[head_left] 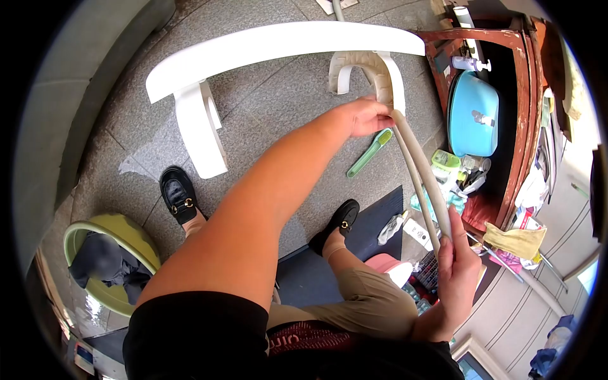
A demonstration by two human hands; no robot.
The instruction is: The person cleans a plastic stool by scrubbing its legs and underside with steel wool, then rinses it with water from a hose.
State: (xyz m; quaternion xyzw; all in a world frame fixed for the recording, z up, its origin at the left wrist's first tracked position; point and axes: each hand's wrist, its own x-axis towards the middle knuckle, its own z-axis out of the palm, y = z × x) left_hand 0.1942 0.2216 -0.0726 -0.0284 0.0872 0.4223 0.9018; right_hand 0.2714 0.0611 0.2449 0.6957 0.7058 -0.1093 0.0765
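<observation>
A long grey hose (pixel 423 161) bends in a narrow loop between my hands. My left hand (pixel 372 116) is closed on the hose's bend, beside the leg of a white plastic stand (pixel 285 45). The stand has a long curved top and a leg at each end. Lower right, my right hand (pixel 457 269) grips the hose with its fingers wrapped round it. Below my left hand, a green brush (pixel 369 154) lies on the grey tiles.
A green tub (pixel 151 244) with dark cloth is at lower left. On the right, a reddish wooden cabinet (pixel 520 126) holds a blue basin (pixel 475 117). A dark mat (pixel 310 278), a pink-rimmed bowl (pixel 387 266) and small items lie by my feet.
</observation>
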